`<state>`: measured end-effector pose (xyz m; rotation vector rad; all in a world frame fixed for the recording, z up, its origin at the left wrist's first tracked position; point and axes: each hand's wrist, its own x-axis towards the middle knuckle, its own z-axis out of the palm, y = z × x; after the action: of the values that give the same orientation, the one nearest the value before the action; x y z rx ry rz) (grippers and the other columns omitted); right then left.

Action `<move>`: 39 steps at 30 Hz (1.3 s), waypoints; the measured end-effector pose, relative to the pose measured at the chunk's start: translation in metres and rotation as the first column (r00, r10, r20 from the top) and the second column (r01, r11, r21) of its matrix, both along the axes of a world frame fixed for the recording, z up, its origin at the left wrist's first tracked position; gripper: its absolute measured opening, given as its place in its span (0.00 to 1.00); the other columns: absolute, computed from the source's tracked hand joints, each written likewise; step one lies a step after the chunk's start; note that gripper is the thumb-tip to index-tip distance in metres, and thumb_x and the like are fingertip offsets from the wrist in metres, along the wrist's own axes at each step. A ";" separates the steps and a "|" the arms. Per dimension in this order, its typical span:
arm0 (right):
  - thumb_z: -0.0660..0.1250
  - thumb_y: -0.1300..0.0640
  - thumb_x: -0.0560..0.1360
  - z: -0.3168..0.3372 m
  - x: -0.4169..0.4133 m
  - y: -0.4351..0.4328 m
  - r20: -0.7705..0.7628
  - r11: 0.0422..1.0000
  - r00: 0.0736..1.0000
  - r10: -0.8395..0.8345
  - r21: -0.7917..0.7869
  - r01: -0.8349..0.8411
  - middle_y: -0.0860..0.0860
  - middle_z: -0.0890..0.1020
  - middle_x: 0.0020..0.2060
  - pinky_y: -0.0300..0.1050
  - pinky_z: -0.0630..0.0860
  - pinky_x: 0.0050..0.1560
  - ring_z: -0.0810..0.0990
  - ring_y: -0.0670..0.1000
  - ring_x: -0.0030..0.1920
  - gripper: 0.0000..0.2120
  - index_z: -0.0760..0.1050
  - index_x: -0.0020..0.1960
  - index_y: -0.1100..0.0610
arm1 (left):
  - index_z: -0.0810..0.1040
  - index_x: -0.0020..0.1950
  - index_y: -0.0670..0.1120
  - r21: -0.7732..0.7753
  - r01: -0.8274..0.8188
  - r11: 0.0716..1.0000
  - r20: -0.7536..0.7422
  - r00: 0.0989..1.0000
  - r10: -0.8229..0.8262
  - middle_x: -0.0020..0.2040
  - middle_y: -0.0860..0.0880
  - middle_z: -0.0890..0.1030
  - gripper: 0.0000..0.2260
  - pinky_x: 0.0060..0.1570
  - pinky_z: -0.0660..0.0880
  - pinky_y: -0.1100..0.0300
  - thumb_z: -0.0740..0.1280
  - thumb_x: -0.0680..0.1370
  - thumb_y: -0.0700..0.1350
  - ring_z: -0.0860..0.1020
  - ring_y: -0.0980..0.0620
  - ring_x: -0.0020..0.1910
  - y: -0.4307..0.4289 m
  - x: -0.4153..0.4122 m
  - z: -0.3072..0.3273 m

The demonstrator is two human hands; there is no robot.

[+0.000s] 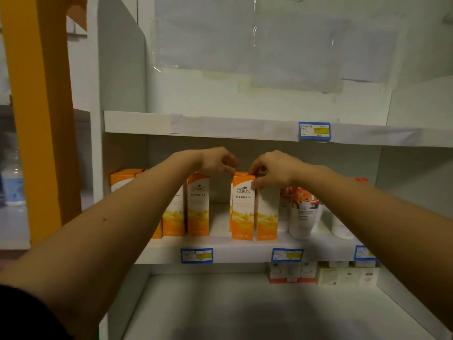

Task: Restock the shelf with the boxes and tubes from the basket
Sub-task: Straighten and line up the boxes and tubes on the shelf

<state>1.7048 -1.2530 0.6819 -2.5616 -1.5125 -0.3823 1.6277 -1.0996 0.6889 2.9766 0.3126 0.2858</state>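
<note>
Several orange-and-white boxes stand upright in a row on the middle shelf [220,251]. My left hand [217,161] rests curled on top of one box [198,207], its fingertips touching the top edge. My right hand [274,169] pinches the top of another orange box [242,207], with a twin box [267,214] just to its right. A gap of bare shelf separates the two boxes I touch. White tubes [304,214] with orange flower print stand right of the boxes, partly hidden by my right forearm. No basket is in view.
The upper shelf [220,126] holds nothing and carries a blue price tag [314,131]. Small boxes [323,272] sit at the back right of the bottom shelf. An orange post [39,119] stands to the left, with a bottle [13,180] beyond it.
</note>
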 end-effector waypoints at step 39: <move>0.66 0.48 0.74 0.001 0.001 0.031 0.079 1.000 0.997 -0.004 -0.031 0.007 0.50 0.79 0.59 0.50 0.66 0.63 0.75 0.53 0.61 0.17 0.75 0.61 0.51 | 0.77 0.58 0.45 -0.093 -0.207 0.974 0.016 0.978 0.209 0.63 0.43 0.77 0.12 0.63 0.73 0.47 0.60 0.78 0.45 0.76 0.43 0.59 0.028 -0.009 0.005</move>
<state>1.7061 -1.2223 0.6825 -2.6039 -1.5496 -0.4698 1.6185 -1.0721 0.6943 2.8508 0.6192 0.3227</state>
